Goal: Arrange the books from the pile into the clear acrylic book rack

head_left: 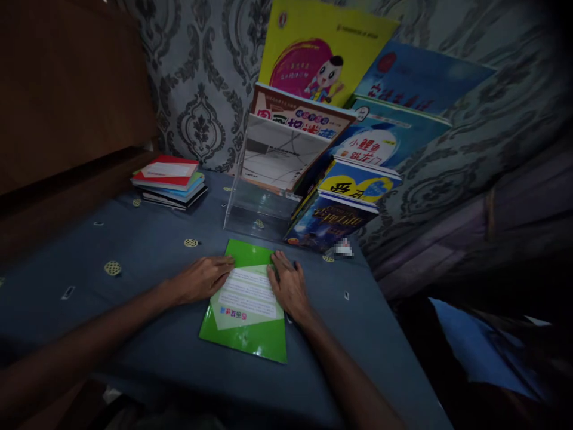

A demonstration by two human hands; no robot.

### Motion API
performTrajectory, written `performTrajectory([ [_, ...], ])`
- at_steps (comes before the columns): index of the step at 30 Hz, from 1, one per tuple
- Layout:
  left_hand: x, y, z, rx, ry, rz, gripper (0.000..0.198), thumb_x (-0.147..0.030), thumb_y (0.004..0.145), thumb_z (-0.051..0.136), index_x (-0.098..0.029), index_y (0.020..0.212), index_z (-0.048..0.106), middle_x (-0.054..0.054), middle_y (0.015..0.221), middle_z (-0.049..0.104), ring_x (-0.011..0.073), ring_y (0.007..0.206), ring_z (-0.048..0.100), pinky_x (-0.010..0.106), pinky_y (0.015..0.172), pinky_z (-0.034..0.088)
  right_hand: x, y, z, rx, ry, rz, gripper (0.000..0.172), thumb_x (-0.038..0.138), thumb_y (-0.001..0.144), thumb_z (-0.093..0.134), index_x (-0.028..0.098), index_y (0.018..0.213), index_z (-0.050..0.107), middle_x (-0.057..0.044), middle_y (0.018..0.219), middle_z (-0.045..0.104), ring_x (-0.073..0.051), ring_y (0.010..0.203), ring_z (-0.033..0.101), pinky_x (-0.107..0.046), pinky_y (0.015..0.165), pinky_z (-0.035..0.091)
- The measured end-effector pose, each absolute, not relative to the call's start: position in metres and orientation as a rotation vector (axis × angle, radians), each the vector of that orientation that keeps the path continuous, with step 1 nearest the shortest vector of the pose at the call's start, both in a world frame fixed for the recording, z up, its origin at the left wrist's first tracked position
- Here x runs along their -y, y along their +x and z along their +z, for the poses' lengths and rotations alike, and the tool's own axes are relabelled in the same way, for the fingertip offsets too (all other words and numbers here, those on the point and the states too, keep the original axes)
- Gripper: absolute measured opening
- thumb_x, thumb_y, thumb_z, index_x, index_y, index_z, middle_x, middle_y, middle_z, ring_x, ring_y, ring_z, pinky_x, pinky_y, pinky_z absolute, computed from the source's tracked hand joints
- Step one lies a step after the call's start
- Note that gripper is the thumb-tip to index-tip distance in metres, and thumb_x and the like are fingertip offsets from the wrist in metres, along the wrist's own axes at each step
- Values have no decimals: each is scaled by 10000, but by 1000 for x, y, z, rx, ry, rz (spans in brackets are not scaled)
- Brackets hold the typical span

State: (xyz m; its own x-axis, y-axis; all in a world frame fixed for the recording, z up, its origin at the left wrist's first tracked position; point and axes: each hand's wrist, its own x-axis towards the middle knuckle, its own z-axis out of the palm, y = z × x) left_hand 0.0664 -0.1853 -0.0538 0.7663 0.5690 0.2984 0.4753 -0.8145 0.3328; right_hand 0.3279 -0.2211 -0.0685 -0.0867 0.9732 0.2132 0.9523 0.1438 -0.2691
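A green book (262, 340) lies on the cloth-covered table in front of me, a pale panel of small print on its cover. The print appears upside down from my side. At its upper left edge, my left hand (206, 278) has its fingers together and closed on the book. My right hand (290, 285) rests palm down over the upper right edge, its fingers spread and the thumb on the cover.
Behind the green book stands a clear acrylic rack (250, 209) with a yellow book (331, 42) and others in tiers. Dark blue books (329, 221) fill its right column. A small book stack (170, 185) sits at the back left, near a brown wooden cabinet (67, 89).
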Motion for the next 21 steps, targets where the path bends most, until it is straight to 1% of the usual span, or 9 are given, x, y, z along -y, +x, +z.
performTrajectory([
  [4, 197, 61, -54, -838, 2747, 549, 344, -255, 1016, 389, -157, 1251, 621, 100, 1285, 670, 222, 1234, 614, 372, 1002, 537, 222, 327, -66, 2093, -1867, 123, 463, 309, 1003, 348, 114, 1362, 566, -177, 1483, 503, -262, 1425, 409, -533, 1163, 256],
  [8, 210, 55, -58, -837, 2757, 579, 359, -264, 1024, 382, -145, 1264, 622, 117, 1333, 641, 220, 1244, 607, 380, 1035, 523, 221, 327, -67, 2081, -1870, 128, 456, 299, 996, 357, 114, 1353, 570, -174, 1482, 506, -260, 1427, 406, -534, 1164, 250],
  [15, 239, 47, -53, -783, 2774, 556, 348, -236, 1028, 370, -182, 1254, 630, 71, 1282, 671, 194, 1251, 599, 355, 1044, 518, 220, 326, -69, 2079, -1888, 128, 453, 284, 992, 366, 95, 1354, 564, -184, 1478, 508, -269, 1433, 397, -533, 1166, 249],
  [18, 251, 44, -45, -761, 2829, 517, 345, -226, 1029, 357, -157, 1176, 661, 85, 1235, 689, 209, 1207, 627, 360, 1009, 536, 220, 326, -69, 2077, -1878, 115, 445, 278, 992, 364, 105, 1347, 569, -180, 1472, 516, -269, 1427, 405, -544, 1162, 251],
  [21, 253, 46, -33, -771, 2842, 464, 304, -224, 1015, 395, -156, 1050, 689, 88, 1125, 719, 212, 1066, 683, 352, 916, 567, 220, 326, -69, 2083, -1864, 115, 445, 281, 995, 360, 113, 1354, 563, -185, 1472, 516, -271, 1424, 410, -554, 1158, 254],
])
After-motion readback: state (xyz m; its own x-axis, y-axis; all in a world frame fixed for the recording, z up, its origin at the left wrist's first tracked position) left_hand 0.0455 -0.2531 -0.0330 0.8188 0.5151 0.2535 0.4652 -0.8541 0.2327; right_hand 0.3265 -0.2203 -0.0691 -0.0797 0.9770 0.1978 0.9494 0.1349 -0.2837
